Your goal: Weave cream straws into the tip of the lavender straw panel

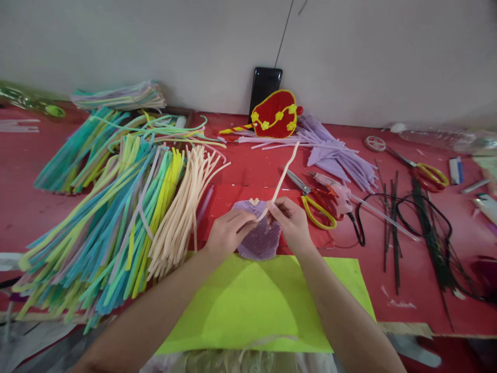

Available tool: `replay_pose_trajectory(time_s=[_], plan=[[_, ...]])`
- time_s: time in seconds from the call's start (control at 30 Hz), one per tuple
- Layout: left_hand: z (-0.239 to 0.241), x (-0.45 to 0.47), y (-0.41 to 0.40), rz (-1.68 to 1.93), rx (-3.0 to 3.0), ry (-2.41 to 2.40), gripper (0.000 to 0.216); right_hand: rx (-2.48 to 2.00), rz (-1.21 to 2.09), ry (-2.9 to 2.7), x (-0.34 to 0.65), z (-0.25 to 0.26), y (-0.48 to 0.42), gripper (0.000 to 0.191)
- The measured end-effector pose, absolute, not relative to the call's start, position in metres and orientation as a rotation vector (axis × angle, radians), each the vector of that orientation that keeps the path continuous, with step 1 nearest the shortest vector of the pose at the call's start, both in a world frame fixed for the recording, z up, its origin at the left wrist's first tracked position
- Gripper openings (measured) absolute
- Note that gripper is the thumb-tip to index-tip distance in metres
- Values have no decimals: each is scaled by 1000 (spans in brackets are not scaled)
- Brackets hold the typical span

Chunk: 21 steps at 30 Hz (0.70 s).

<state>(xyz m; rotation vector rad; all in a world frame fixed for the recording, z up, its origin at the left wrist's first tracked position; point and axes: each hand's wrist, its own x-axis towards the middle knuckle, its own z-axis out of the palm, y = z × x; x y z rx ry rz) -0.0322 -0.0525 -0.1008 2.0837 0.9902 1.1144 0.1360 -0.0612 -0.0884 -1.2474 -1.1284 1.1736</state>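
A cream pipe cleaner [285, 171] runs between my two hands over a purple panel of pipe cleaners [259, 242], its free end slanting up to the right. My left hand [229, 230] pinches its lower end above the panel's left side. With thumb and forefinger closed, my right hand [289, 217] grips the same strip a little further along. Near the panel's top edge sits a small cream V-shaped piece [253, 201]. My fingers hide part of the panel and the strip's lower end.
Cream pipe cleaners [176, 223] and coloured bundles [104, 233] lie left. Scissors [318, 212] and a pink glue gun [336, 194] are right of my hands. Behind are a red fan-shaped piece [275, 115], a phone [258, 85] and purple stems [330, 150]. A yellow-green sheet [252, 305] lies in front.
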Motion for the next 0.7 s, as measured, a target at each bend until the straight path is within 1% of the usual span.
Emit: replay_pose_trajectory(time_s=[0.1,0.4,0.53,0.7], plan=[[-101,-32,-52,1105,2101,951,17,-1276,1164,-1153,136,-87,-61,26],[-101,-31,-52,990,2172,619,19,-1266,1219,-1250,131,-88,-63,27],[-99,-30,-53,934,2204,635,21,-1246,1246,-1255,133,-87,-63,25],[-99,-31,-52,1011,2198,665,17,-1257,1223,-1186,139,-86,-61,25]])
